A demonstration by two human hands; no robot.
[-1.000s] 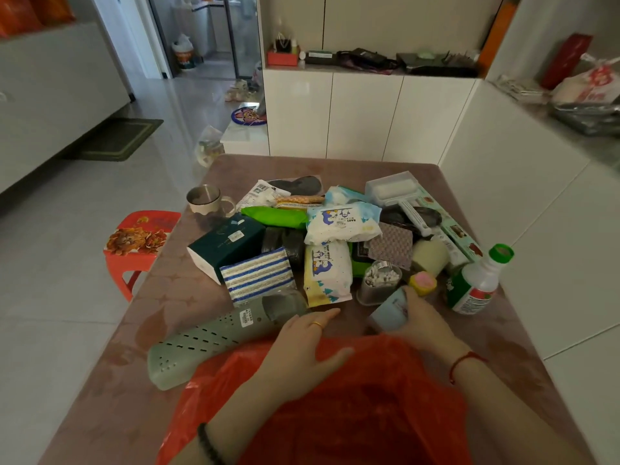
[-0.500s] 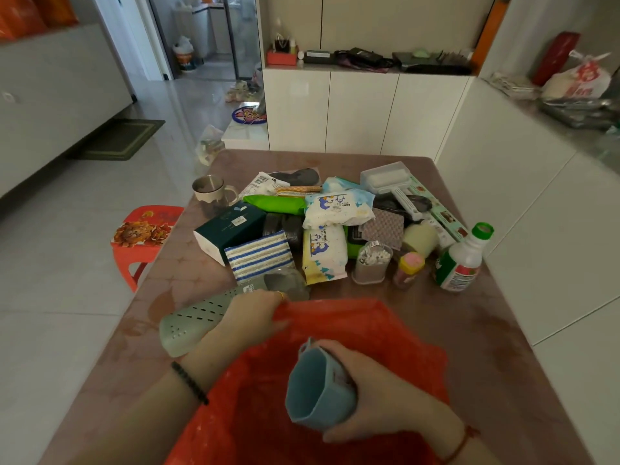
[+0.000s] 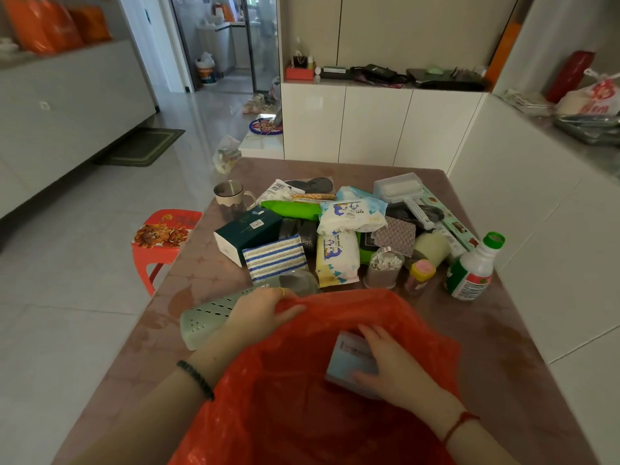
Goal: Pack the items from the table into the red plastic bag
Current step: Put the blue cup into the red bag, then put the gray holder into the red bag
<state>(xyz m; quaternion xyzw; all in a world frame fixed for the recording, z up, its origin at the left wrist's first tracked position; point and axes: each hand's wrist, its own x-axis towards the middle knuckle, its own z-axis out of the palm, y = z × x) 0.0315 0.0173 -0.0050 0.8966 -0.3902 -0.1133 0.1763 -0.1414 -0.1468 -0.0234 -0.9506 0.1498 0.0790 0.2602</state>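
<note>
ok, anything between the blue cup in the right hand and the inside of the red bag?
Nothing visible. The right hand holds the blue cup already inside the mouth of the red bag, and the left hand holds the bag's far rim up, keeping it open.

A red stool (image 3: pixel 164 234) (lion print on top) stands left of the table (image 3: pixel 188 286).

A home, white cabinets (image 3: pixel 375 125), tiled floor (image 3: pixel 84 263), doormat (image 3: pixel 142 146), table (image 3: pixel 503 347) of household goods
</note>
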